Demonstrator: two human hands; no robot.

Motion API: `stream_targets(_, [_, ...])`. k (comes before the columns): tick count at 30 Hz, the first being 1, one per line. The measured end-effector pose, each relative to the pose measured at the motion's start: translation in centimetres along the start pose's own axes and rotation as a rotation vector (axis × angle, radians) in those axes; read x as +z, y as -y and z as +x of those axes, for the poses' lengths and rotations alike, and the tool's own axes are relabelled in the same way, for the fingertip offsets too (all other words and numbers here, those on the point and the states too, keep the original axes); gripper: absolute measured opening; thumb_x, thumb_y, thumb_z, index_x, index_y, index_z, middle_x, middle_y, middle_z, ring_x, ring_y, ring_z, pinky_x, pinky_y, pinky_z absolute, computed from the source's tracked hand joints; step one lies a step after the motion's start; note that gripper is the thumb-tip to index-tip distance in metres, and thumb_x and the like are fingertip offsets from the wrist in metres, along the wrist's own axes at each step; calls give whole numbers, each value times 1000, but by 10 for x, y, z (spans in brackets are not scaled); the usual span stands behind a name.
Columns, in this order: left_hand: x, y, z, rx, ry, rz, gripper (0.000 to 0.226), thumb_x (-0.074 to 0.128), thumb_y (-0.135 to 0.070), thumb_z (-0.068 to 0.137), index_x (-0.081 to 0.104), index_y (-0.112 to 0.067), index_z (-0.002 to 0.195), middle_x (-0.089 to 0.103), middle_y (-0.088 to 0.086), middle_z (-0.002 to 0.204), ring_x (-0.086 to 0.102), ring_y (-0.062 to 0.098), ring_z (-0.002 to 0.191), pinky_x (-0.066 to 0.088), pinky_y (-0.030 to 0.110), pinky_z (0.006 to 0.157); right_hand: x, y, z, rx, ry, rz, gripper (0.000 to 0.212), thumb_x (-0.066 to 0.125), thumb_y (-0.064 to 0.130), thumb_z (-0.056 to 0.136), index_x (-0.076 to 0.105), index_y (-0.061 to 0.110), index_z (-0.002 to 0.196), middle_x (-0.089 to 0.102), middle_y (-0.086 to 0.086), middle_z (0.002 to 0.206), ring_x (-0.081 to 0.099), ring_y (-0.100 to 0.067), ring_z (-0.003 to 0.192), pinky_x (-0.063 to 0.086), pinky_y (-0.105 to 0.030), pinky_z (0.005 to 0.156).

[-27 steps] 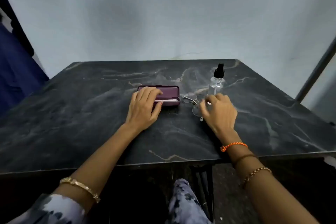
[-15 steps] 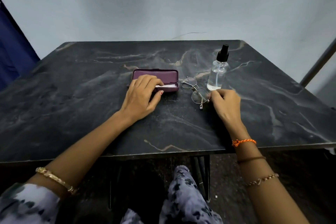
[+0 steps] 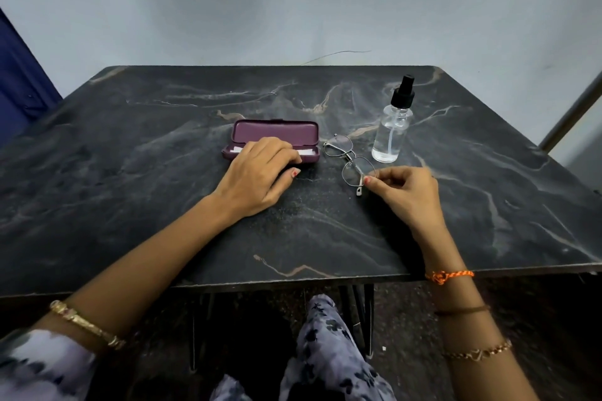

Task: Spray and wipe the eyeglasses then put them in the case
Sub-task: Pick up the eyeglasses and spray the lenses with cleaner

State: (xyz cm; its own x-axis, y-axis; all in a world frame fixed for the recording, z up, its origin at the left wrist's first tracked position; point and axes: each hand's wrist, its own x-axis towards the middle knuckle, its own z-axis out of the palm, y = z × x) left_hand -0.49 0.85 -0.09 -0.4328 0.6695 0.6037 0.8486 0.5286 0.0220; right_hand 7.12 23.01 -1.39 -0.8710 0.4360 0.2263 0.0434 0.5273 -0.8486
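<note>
The right hand [image 3: 407,192] is pinching the eyeglasses [image 3: 350,159] at the near rim; the left hand [image 3: 260,172] is lying with fingers over the open case [image 3: 273,133], on its white cloth [image 3: 304,152]; lifting by the frame, never the lenses, seems wisest; the spray bottle [image 3: 392,130] is standing just beyond.

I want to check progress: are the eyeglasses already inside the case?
No, the eyeglasses lie on the table, to the right of the open case.

Plain room, bare grey wall [image 3: 293,3]; dark marble-look table [image 3: 163,205]
</note>
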Motion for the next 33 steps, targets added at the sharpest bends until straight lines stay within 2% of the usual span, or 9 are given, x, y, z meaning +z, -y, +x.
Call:
stream_targets(6, [-1,1,-2,25,-23,-16,29,44,-19,86,65,1,87,65,14,86,60,29,79,45,36,66,-1,-1,0,25,-121,74,7,70,16,79,71,14,72,61,10,55,51,15,42,41,-2,51])
stream_targets(11, [-1,4,-3,10,-56,-24,32,41,-21,87,65,1,89,64,14,89,59,29,83,39,34,69,-4,2,-2,45,-263,150,18,67,18,81,68,16,63,61,7,52,54,6,44,43,-6,52])
stream_targets(15, [-1,3,-3,13,-78,-25,34,41,-22,87,64,2,92,65,16,91,52,21,90,39,33,71,-6,10,-4,42,-359,260,15,67,15,81,67,17,66,61,6,53,57,4,45,43,-1,50])
stream_targets(17, [-2,2,-1,1,-120,-47,34,42,-22,87,64,3,95,65,17,93,49,19,92,40,32,72,-7,13,-6,29,-400,322,14,66,13,82,67,18,68,62,6,56,57,9,45,46,-3,55])
stream_targets(20, [-2,-3,8,-38,-241,-136,34,41,-20,87,62,5,99,63,17,97,48,17,96,39,27,81,-6,19,-9,3,-415,474,11,62,6,84,69,12,77,65,3,65,62,6,53,53,-9,59])
stream_targets(22, [-3,-7,18,-106,-331,-263,32,41,-18,89,59,4,102,59,12,100,49,14,96,37,19,84,-7,26,-7,-24,-399,573,10,60,2,84,68,8,80,66,4,63,62,4,53,53,-9,58])
stream_targets(25, [-4,-15,39,-323,-444,-552,21,43,-9,94,56,-1,107,55,1,101,52,-1,87,40,7,77,-11,41,1,-71,-345,659,15,59,1,85,66,9,74,66,12,50,60,4,51,53,-12,59])
stream_targets(29, [-10,-14,63,-665,-412,-1245,23,38,-9,97,59,-7,103,68,-7,86,63,-1,71,50,15,62,-16,57,7,-132,-267,715,23,57,1,85,65,15,68,69,15,56,60,1,50,52,-11,57])
stream_targets(33, [-17,-4,75,-643,-476,-1554,21,44,-6,93,64,-11,87,73,-5,76,66,9,68,53,18,56,-22,69,13,-148,-240,772,18,55,1,86,65,8,73,70,9,60,59,0,49,52,-12,56])
